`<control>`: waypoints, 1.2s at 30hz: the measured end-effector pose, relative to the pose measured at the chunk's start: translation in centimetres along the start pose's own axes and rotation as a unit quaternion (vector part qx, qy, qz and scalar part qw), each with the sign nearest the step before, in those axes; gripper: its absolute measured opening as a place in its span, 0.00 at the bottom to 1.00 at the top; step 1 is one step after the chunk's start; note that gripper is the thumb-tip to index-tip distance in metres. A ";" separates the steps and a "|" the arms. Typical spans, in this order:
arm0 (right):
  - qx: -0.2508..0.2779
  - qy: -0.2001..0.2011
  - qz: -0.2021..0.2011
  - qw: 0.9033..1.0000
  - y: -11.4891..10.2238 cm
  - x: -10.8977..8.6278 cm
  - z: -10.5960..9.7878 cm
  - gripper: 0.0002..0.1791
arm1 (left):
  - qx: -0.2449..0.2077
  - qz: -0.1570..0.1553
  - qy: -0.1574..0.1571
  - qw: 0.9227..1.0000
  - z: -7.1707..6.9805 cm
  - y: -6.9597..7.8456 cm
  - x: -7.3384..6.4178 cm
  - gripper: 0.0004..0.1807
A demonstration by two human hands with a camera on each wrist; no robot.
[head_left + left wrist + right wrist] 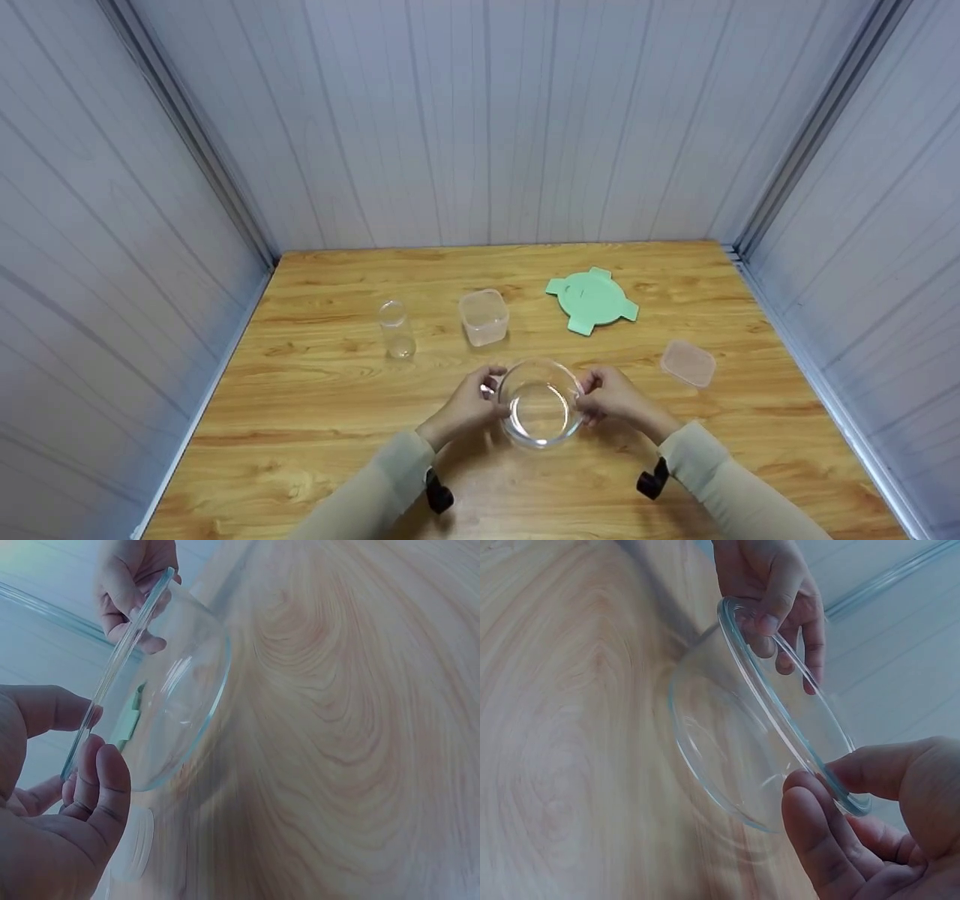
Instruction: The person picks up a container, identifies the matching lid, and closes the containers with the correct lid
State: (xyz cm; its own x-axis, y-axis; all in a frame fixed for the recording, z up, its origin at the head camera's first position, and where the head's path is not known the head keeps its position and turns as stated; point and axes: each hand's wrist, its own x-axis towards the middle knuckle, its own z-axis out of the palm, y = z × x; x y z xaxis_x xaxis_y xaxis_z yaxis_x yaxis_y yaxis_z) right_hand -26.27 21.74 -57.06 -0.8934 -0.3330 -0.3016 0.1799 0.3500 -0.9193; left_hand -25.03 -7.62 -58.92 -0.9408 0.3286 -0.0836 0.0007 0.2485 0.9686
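A round clear glass bowl (pixel 538 409) is held between both hands near the front middle of the wooden table. My left hand (pixel 472 403) pinches its rim on the left side, thumb against the rim and fingers at the outer wall. On the opposite side my right hand (pixel 615 399) pinches the rim the same way. In the right wrist view the bowl (pixel 727 727) appears with its mouth turned up; whether its base touches the table I cannot tell. The bowl looks empty.
Beyond the bowl lies a green lid (pixel 592 300) with side flaps. A square translucent plastic container (pixel 484 319) and a clear glass jar (pixel 397 330) stand back left. A translucent square lid (pixel 688 364) lies at the right. Panelled walls (pixel 487 120) enclose the table's back and sides.
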 end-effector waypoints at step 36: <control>0.018 -0.016 -0.021 1.000 1.0 -0.2 0.3 0.09 | -0.079 -0.026 -0.057 0.995 -0.3 -0.9 0.6 0.39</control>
State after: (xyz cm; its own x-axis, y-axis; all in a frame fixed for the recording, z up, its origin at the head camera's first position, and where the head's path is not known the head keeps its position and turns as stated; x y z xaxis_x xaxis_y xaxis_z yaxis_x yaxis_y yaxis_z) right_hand -25.80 21.93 -58.03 -0.8874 -0.3740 -0.2697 0.1573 0.3043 -0.9395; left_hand -25.72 -7.89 -59.82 -0.8936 0.4225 -0.1518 -0.1085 0.1248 0.9862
